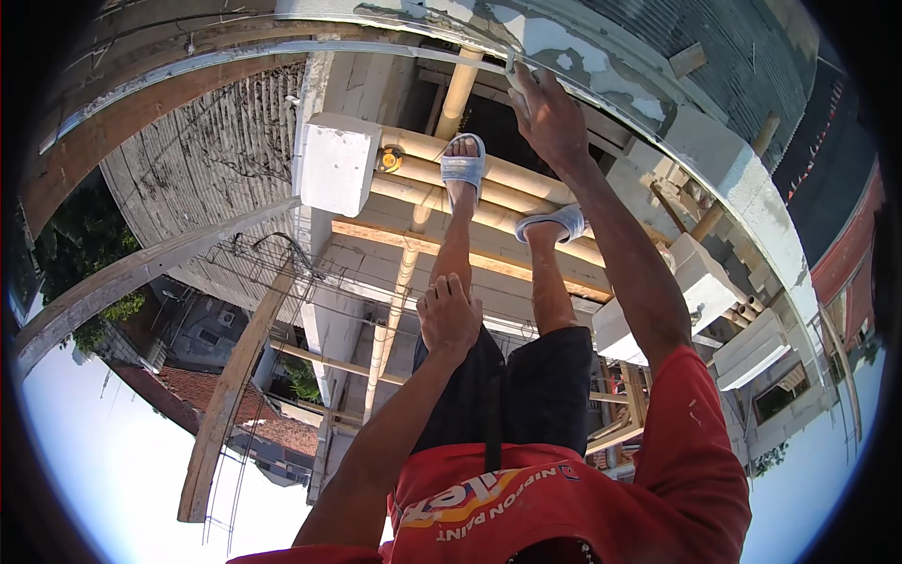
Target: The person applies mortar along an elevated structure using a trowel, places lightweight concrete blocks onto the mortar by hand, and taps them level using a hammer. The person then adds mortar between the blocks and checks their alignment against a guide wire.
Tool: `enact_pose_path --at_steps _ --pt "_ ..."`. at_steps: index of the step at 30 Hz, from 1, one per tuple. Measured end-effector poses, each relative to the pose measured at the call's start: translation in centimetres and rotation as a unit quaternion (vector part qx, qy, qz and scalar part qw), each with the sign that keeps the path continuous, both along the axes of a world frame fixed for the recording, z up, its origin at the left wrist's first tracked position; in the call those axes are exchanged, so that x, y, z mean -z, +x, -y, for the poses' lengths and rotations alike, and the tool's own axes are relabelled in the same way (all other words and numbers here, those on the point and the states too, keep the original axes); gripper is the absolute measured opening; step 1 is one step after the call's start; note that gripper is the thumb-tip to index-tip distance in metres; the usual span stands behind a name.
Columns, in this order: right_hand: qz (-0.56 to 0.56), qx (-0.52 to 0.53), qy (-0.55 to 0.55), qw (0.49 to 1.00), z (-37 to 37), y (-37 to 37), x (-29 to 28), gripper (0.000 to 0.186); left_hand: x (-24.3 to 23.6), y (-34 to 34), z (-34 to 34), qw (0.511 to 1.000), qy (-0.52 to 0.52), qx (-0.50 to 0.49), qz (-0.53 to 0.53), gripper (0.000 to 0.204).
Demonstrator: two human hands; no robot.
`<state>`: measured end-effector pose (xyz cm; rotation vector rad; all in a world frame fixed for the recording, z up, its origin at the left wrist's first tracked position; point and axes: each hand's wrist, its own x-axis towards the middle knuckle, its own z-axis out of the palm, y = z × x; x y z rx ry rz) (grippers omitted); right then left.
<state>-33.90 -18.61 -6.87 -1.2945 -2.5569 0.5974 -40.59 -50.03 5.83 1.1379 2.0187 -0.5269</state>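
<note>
Well back from the right hand's fingers (532, 86), a red sleeve (691, 442) bore a few pale smears (694, 411). The shirt (601, 498) was red too, its print (481, 495) white and yellow-orange with a small blue emblem (569, 472). Just beside the left hand's fingers (440, 292) were dark shorts (550, 390); beyond those fingers, grey-blue open-toed sandals (461, 169) with broad straps.

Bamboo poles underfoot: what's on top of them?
Two grey sandals, worn on the feet, stand across the bamboo poles. A round yellow-and-black object sits toward their left end, beside a white block. The bamboo beneath the soles is covered.
</note>
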Motion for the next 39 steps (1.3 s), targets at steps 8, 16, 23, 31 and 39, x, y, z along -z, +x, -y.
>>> enact_pose_path --at_steps 8,16,23,31,39 --pt "-0.062 -0.049 0.113 0.990 0.6 -3.5 -1.9 0.049 -0.1 -0.8 -0.1 0.999 -0.012 -0.026 0.027 0.053" --pt "0.039 -0.041 -0.120 0.991 -0.9 -7.6 -1.4 0.044 0.3 -0.7 -0.1 1.000 0.016 -0.006 0.000 0.054" --pt "0.006 0.031 -0.193 0.981 -0.3 2.4 -1.8 0.044 0.0 -0.5 -0.6 1.000 0.014 -0.002 0.006 0.053" --pt "-0.116 0.184 -0.271 0.938 5.7 12.3 -6.4 0.043 -0.1 -1.1 -0.5 1.000 0.002 0.013 0.006 0.052" --pt "-0.159 0.173 -0.155 0.959 7.6 4.8 1.0 0.046 -0.1 0.3 -1.1 0.999 -0.027 0.022 0.032 0.054"
